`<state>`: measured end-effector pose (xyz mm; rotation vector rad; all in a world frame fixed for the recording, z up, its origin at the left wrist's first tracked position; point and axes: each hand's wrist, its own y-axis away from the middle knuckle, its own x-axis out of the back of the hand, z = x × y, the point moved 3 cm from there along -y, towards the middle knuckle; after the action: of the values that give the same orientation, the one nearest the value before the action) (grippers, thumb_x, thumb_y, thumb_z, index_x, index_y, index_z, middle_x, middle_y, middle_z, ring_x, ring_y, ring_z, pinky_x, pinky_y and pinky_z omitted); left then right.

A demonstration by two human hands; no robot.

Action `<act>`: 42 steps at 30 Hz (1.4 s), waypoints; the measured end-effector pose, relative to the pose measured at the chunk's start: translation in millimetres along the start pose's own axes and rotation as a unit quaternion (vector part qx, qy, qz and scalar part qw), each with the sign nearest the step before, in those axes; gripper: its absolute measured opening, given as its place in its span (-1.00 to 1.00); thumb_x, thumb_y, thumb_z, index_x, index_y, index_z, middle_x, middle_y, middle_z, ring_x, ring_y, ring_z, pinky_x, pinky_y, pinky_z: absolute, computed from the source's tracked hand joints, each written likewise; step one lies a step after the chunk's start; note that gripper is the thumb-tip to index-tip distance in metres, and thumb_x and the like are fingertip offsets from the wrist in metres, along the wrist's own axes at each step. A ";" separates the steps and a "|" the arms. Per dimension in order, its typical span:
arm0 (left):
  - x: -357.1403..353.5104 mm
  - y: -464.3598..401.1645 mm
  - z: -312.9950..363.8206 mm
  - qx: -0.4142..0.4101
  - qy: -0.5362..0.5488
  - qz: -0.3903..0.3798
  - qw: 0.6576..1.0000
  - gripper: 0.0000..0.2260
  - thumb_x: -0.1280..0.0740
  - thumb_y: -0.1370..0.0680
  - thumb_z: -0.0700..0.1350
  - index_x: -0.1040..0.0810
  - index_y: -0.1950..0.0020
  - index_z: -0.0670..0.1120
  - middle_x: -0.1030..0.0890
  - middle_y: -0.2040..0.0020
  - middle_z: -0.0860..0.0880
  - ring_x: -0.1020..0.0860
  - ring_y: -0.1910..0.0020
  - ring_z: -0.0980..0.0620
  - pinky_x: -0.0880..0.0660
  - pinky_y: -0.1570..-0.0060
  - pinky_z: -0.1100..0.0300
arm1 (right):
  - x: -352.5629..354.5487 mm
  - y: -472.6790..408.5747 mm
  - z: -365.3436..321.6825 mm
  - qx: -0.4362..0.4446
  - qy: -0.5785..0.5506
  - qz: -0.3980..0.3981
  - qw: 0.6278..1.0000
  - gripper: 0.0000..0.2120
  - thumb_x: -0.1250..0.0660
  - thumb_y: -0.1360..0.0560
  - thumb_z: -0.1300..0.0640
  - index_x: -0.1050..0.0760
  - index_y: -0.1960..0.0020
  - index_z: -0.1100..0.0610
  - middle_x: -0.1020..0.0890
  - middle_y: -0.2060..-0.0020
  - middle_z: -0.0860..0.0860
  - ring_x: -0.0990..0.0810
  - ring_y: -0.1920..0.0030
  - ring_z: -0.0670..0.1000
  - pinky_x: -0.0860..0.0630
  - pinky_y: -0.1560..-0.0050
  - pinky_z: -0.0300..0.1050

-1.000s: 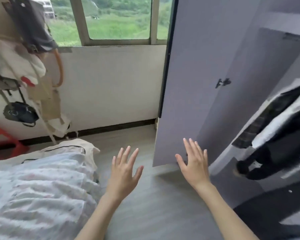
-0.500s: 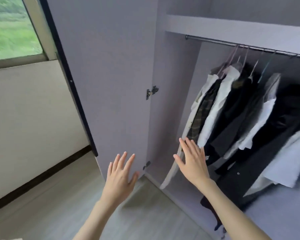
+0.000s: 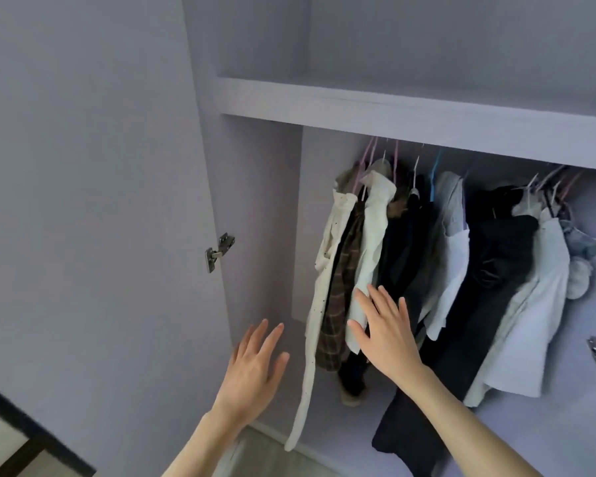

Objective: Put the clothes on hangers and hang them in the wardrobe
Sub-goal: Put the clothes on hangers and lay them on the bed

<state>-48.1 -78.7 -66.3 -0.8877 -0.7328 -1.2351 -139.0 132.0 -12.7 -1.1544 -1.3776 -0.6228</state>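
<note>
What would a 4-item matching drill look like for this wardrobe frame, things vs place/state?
Things:
1. left hand
2. right hand
3. hinge
4. blue hanger

Place or state:
A. on the open door's inner edge
B. open, in front of the white shirt
C. among the clothes' hooks, under the shelf
D. open, in front of the bare left end of the wardrobe

Pairs: 1-D, 2-B, 3-A, 4-C
</note>
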 end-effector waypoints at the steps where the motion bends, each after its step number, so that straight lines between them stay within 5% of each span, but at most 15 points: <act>1: 0.5 -17.9 4.1 -0.008 0.005 0.005 1.000 -0.11 0.47 -0.31 0.46 -0.04 -0.51 0.10 -0.07 -0.52 0.00 0.04 -0.51 -0.01 0.00 -0.43 0.10 | 3.1 -14.3 5.8 0.001 0.005 0.000 1.000 -0.47 -0.06 -0.58 -0.12 -0.15 -0.49 0.07 -0.17 -0.48 0.07 -0.04 -0.50 0.07 0.05 -0.45 0.17; 7: 2.7 -130.7 40.9 -0.045 0.030 0.035 0.998 -0.12 0.43 -0.33 0.45 -0.10 -0.50 0.07 -0.07 -0.52 0.00 0.04 -0.51 0.01 0.06 -0.41 0.18 | 17.5 -103.8 30.2 0.035 0.022 0.024 0.999 -0.45 0.08 -0.58 -0.15 -0.08 -0.51 0.06 -0.09 -0.50 0.05 0.05 -0.51 0.04 0.16 -0.46 0.09; 9: 3.9 -165.6 56.2 -0.063 0.037 0.050 0.996 -0.17 0.38 -0.38 0.43 -0.13 -0.50 0.05 -0.12 -0.51 -0.01 -0.01 -0.50 0.01 0.04 -0.39 0.20 | 18.3 -131.7 36.1 0.049 0.020 0.042 0.998 -0.36 0.17 -0.50 -0.17 -0.22 -0.46 0.10 -0.23 -0.46 0.08 -0.10 -0.49 0.09 0.04 -0.44 0.13; 13: 6.1 -219.9 81.7 -0.087 0.059 0.082 0.991 -0.26 0.23 -0.48 0.36 -0.29 -0.44 -0.06 -0.35 -0.40 -0.05 -0.28 -0.39 -0.01 -0.20 -0.37 0.13 | 11.0 -170.0 48.0 0.089 0.052 0.055 0.993 -0.53 0.00 -0.52 -0.02 -0.52 -0.24 0.14 -0.56 -0.22 0.10 -0.48 -0.28 0.13 -0.33 -0.27 0.18; 18: -11.0 -256.1 90.5 -0.088 0.074 0.053 0.992 -0.52 -0.16 -0.57 0.11 -0.31 -0.42 -0.09 -0.42 -0.34 -0.05 -0.37 -0.31 -0.03 -0.33 -0.30 0.08 | -8.1 -172.8 76.6 0.118 0.030 0.065 0.990 -0.47 0.18 -0.64 -0.01 -0.52 -0.22 0.15 -0.49 -0.28 0.12 -0.41 -0.34 0.11 -0.14 -0.39 0.04; 21: -16.3 -273.8 95.1 -0.055 0.026 0.017 0.998 -0.62 -0.24 -0.56 -0.03 -0.36 -0.37 -0.06 -0.48 -0.22 -0.04 -0.46 -0.17 -0.05 -0.44 -0.13 0.06 | -7.2 -170.1 88.2 0.123 0.025 0.067 0.990 -0.48 0.17 -0.64 0.00 -0.53 -0.19 0.13 -0.48 -0.30 0.10 -0.38 -0.36 0.08 -0.11 -0.41 0.00; 26: 2.2 -308.4 99.6 0.012 0.031 0.064 0.997 -0.94 -0.26 -0.51 -0.15 -0.44 0.08 -0.12 -0.50 0.14 -0.09 -0.51 0.19 -0.09 -0.41 0.28 0.11 | -8.4 -169.0 95.4 0.131 0.012 0.069 0.989 -0.51 0.14 -0.64 -0.01 -0.52 -0.20 0.11 -0.45 -0.32 0.08 -0.35 -0.38 0.06 -0.11 -0.42 -0.01; 34: 16.6 -324.8 94.8 0.041 0.135 0.109 0.984 -0.84 -0.24 -0.56 -0.12 -0.35 0.19 -0.14 -0.41 0.42 -0.03 -0.38 0.44 -0.02 -0.24 0.48 0.18 | -8.5 -173.3 91.4 0.143 -0.001 0.092 0.985 -0.50 0.13 -0.63 -0.05 -0.55 -0.17 0.08 -0.48 -0.30 0.06 -0.39 -0.34 0.05 -0.18 -0.39 -0.02; 37: 34.9 -321.2 90.7 0.043 0.179 0.160 0.970 -0.80 -0.25 -0.55 -0.16 -0.34 0.25 -0.16 -0.36 0.47 -0.03 -0.29 0.50 0.03 -0.22 0.48 0.19 | -2.7 -177.9 87.1 0.142 -0.022 0.122 0.982 -0.61 -0.01 -0.59 -0.03 -0.57 -0.11 0.07 -0.55 -0.20 0.03 -0.48 -0.25 0.03 -0.40 -0.25 0.00; 40: 47.4 -301.1 87.1 0.034 0.184 0.183 0.965 -0.85 -0.26 -0.55 -0.15 -0.40 0.19 -0.17 -0.37 0.48 -0.02 -0.29 0.51 0.04 -0.22 0.49 0.25 | 12.4 -191.9 74.5 0.102 -0.103 0.170 0.975 -0.66 -0.10 -0.53 0.01 -0.57 -0.09 0.12 -0.61 -0.03 0.00 -0.55 -0.06 0.02 -0.51 -0.03 -0.04; 42: 45.3 -277.4 80.5 0.035 0.180 0.189 0.965 -0.87 -0.27 -0.55 -0.13 -0.41 0.16 -0.14 -0.42 0.47 -0.05 -0.31 0.51 0.04 -0.24 0.48 0.25 | 23.0 -204.9 59.5 0.047 -0.214 0.155 0.963 -0.66 -0.10 -0.57 0.00 -0.50 -0.20 0.14 -0.58 -0.06 0.01 -0.53 -0.07 -0.01 -0.46 -0.08 -0.14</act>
<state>-311.7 -55.2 57.9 -0.6787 -0.2947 -0.9831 -343.1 115.3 51.4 -1.4440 -1.5208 -0.0815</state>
